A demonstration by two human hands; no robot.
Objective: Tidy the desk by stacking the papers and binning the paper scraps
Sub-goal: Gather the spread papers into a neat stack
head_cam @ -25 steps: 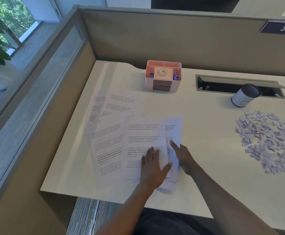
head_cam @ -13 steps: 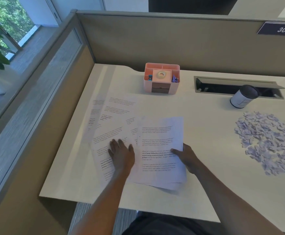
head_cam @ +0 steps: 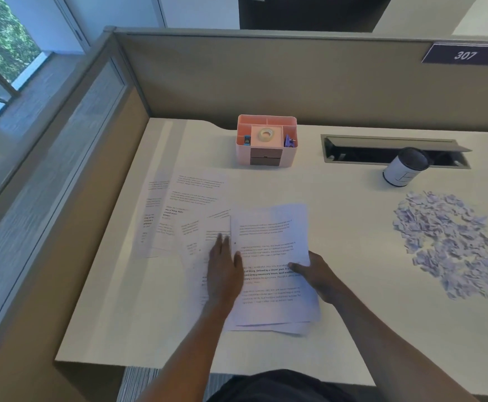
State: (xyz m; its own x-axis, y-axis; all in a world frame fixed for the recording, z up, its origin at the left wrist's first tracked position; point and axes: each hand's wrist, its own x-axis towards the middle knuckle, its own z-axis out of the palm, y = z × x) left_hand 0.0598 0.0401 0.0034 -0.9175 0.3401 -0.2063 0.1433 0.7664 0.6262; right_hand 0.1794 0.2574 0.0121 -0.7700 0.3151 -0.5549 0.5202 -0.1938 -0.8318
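Note:
Printed white sheets lie on the desk. A rough stack of papers [head_cam: 271, 256] sits in the middle front, with more loose sheets [head_cam: 184, 204] fanned out to its left. My left hand [head_cam: 225, 271] lies flat with straight fingers on a loose sheet at the stack's left edge. My right hand [head_cam: 318, 274] grips the stack's right edge, thumb on top of the page. A wide heap of pale purple paper scraps [head_cam: 448, 245] covers the desk's right side, apart from both hands.
A pink desk organiser [head_cam: 267, 140] with tape stands at the back centre. A white cylinder with a black lid [head_cam: 405, 168] stands beside the open cable slot [head_cam: 381, 149]. Partition walls [head_cam: 266, 79] close the back and left. No bin is in view.
My left hand has slid a loose sheet rightwards against the stack, from the fanned sheets toward the stack's left edge. My right hand has stayed on the stack's right edge.

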